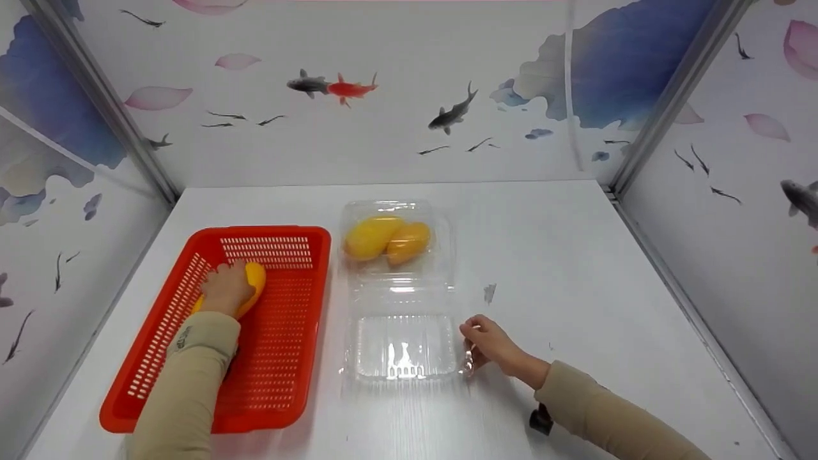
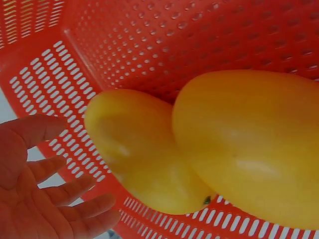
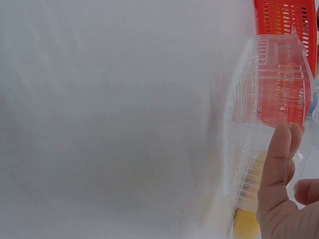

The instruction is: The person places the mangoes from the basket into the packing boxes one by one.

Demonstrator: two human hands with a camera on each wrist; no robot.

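Note:
My left hand [image 1: 227,289] reaches into a red plastic basket [image 1: 281,338], over a yellow mango [image 1: 256,276]. In the left wrist view, that hand's fingers [image 2: 75,191] are spread beside two mangoes, a smaller one [image 2: 139,149] and a larger one [image 2: 249,149]; a gap shows between fingers and fruit. A clear plastic clamshell box [image 1: 406,345] lies unfolded right of the basket. Two mangoes [image 1: 374,237] sit in its far half. At the near half's right edge is my right hand [image 1: 495,345], its fingers [image 3: 276,159] nearly straight against the plastic and the thumb apart.
A white tabletop [image 1: 549,255] carries everything. Printed panels with fish and petals [image 1: 396,140] stand at the back and both sides. The basket's raised rim [image 1: 323,287] runs close to the box's left side. A dark object [image 1: 540,420] shows beneath the right cuff.

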